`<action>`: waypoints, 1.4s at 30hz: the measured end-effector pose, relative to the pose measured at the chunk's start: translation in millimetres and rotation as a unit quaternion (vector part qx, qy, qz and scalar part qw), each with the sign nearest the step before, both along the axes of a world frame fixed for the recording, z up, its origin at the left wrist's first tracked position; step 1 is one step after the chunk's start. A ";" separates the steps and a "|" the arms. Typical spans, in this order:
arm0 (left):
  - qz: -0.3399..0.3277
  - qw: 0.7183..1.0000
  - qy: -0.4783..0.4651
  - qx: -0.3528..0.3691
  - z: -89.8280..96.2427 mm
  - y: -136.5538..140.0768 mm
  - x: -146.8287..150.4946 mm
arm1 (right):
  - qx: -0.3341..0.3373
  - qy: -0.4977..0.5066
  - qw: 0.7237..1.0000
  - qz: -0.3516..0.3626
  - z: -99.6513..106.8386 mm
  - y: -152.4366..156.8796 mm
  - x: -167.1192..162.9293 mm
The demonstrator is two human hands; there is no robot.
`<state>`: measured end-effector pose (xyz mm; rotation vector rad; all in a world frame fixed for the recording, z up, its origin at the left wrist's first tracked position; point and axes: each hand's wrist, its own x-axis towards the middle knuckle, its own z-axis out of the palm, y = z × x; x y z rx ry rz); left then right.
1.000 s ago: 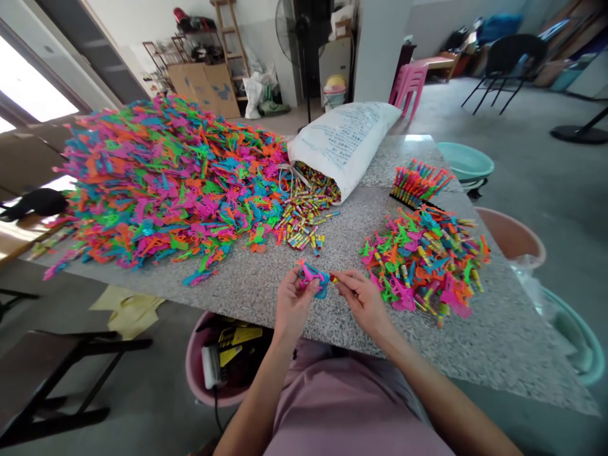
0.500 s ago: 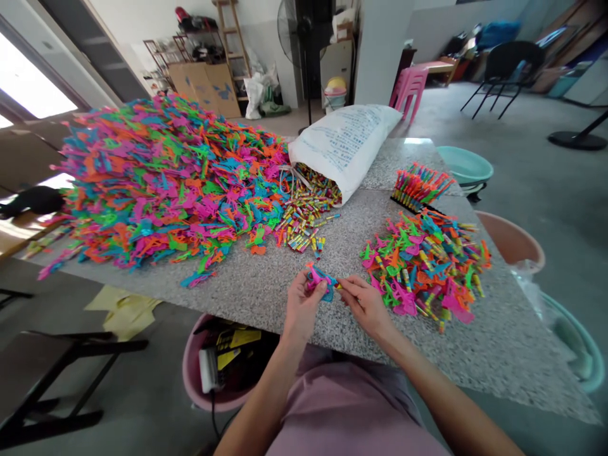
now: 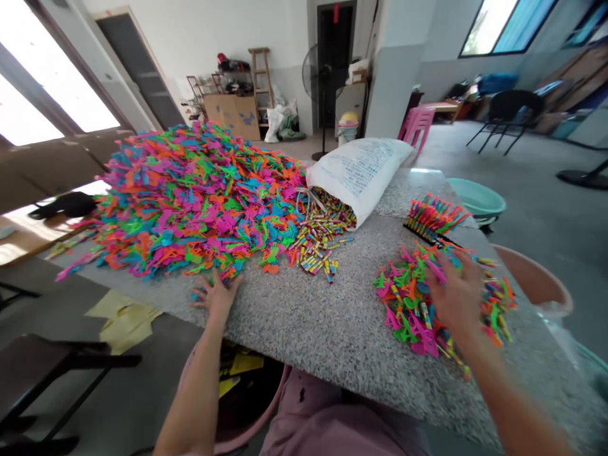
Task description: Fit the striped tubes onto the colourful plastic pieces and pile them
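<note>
My left hand [image 3: 217,297] reaches to the front edge of a large heap of colourful plastic pieces [image 3: 190,202] in pink, orange, green and blue. Its fingers are spread, and a blue piece lies under or beside the fingertips. My right hand [image 3: 456,297], somewhat blurred, is over a smaller pile [image 3: 408,310] at the right, where similar plastic pieces are mixed with striped, paper-like tubes. Its fingers look stretched out and apart, with a pink piece next to them. Whether they touch the pile is unclear.
A white sack [image 3: 363,174] lies on the speckled stone table [image 3: 304,329], spilling small striped tubes [image 3: 316,247]. Behind the smaller pile stands a row of orange-topped tubes [image 3: 434,218]. A pink tub [image 3: 280,396] sits below the front edge; basins [image 3: 477,196] stand beyond the right edge.
My hands have parted from the pink and blue pieces they held together at the centre. The left moved to the large heap, the right to the smaller pile. The view tilted up.
</note>
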<state>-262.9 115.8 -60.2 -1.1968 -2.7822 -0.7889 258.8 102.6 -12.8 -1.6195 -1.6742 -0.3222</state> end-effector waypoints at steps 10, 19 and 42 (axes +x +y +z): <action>-0.093 0.986 0.126 0.055 -27.0 -2.5 130.1 | -0.215 0.002 0.952 0.219 -83.4 84.2 -203.1; -0.381 0.918 0.100 0.053 -39.5 46.5 176.2 | -0.238 -0.076 0.941 0.226 -89.5 34.6 -185.1; -0.175 0.885 -0.284 0.324 -61.6 11.0 131.7 | -0.266 -0.193 0.892 0.312 -49.1 84.4 -281.2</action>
